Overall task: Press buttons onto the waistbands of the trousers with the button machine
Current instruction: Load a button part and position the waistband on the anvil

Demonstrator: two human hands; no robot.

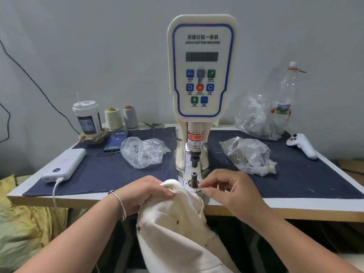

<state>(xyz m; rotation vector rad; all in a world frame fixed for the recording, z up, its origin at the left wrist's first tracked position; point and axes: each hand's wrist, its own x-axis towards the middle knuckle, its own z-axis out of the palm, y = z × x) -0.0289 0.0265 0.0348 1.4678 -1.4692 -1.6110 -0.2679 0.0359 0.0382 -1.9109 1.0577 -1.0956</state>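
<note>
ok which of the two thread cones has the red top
The grey thread cone, the one nearer the button machine. The cream thread cone beside the lidded cup has a yellowish top instead.

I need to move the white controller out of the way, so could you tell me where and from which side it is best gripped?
Grip the controller round its long handle, the end pointing toward the table's front right edge. Come from above or from the right: it lies flat on the dark cloth with that side free, while the button end at the left sits close to the plastic bags.
</note>
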